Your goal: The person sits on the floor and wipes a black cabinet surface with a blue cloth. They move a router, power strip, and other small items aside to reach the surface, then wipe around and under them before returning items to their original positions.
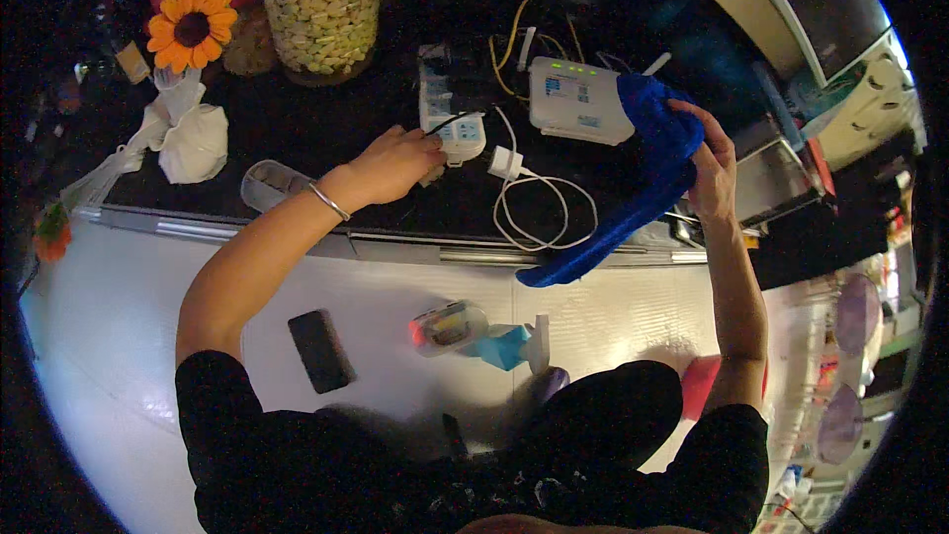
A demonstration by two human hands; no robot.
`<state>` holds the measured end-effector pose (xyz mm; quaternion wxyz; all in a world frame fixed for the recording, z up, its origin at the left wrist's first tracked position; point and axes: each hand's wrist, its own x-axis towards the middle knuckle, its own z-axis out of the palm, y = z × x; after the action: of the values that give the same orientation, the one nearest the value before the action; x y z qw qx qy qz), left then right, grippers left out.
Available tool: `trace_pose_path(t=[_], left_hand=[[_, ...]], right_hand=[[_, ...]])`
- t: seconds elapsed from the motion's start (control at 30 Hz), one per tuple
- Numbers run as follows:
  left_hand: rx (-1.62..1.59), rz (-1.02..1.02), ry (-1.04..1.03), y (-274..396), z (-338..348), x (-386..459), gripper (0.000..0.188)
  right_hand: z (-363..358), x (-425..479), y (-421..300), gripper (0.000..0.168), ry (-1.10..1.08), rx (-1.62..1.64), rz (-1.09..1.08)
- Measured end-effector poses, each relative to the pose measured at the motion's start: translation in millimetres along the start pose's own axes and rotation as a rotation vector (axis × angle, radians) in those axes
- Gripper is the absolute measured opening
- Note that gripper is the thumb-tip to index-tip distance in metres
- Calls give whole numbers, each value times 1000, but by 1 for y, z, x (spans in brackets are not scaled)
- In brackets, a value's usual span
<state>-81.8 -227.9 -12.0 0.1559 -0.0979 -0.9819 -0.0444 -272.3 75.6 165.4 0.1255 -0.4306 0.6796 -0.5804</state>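
Observation:
My left hand [400, 163], with a metal bangle at the wrist, is at the near left end of a white power strip [463, 135]; its fingertips are partly hidden, and a black cable runs into the strip beside them. My right hand [713, 159] holds a blue cloth [652, 156] that covers the right end of a white router [578, 100] with lit green lights. The cloth's lower end hangs over the counter's front edge. A white charger plug [506, 162] and its looped white cable [567, 211] lie between the strip and the cloth.
A red-lidded jar [322, 22] of pale seeds or beans stands at the back, left of it an orange artificial flower [191, 28]. A clear container [274, 185] lies under my left forearm. Below the counter edge are a black phone [322, 351] and a transparent case [448, 326].

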Motion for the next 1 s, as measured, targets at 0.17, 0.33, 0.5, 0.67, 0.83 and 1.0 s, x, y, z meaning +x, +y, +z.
trace_pose_path(t=[0.17,0.33,0.5,0.67,0.83,1.0], left_hand=[[-36,-85,-112,1,1,13,21],[-928,-259,111,14,-31,4,26],[-1974,-402,252,34,-40,-9,43],[-2059,-431,240,64,-45,-30,46],[-1780,-455,248,64,-70,-30,45],[-1933,-714,233,66,-77,-7,37]], right_hand=[[24,-2,-27,42,-30,-306,51],[68,-11,1,48,-136,-110,203],[127,-12,30,59,-348,32,26],[168,-10,25,56,-554,78,29],[159,-8,41,53,-410,65,-242],[86,-12,60,52,-161,105,-149]])
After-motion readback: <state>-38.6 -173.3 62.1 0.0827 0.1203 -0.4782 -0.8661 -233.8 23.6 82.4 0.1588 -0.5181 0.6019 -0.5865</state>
